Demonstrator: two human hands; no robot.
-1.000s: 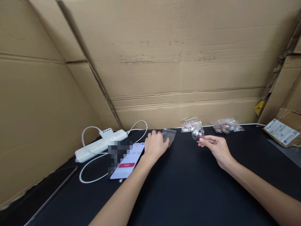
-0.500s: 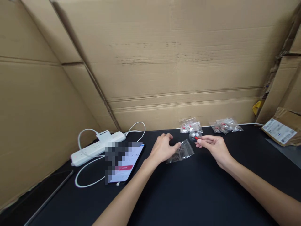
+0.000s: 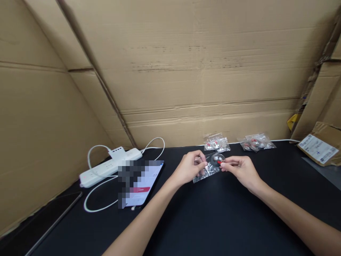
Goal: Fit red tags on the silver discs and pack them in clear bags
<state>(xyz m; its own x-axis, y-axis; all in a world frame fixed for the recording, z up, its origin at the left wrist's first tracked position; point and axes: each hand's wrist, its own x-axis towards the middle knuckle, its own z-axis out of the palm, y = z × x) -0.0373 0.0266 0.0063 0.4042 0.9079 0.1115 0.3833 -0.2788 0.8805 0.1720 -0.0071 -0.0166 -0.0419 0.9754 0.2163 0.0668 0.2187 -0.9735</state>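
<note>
Between finger and thumb, my left hand [image 3: 189, 165] pinches a clear plastic bag [image 3: 206, 173], which hangs crinkled just above the black table. My right hand [image 3: 241, 170] is closed on a clear suction cup with a red hook [image 3: 217, 159], its fingertips at the red part. The round cup sits right against the upper right of the bag; whether any of it is inside the bag I cannot tell. Behind the hands lie several similar hooks in clear bags [image 3: 216, 143].
A second pile of bagged hooks [image 3: 256, 143] lies back right, by a torn cardboard package with a label [image 3: 318, 147]. To the left are a white power strip [image 3: 112, 169], looped cables and a phone [image 3: 145, 185]. Cardboard walls [image 3: 170, 81] enclose the table [image 3: 213, 220].
My left hand has closed from an open reach and gripped the clear bag. My right hand has brought the hook slightly left and down, up to the bag.
</note>
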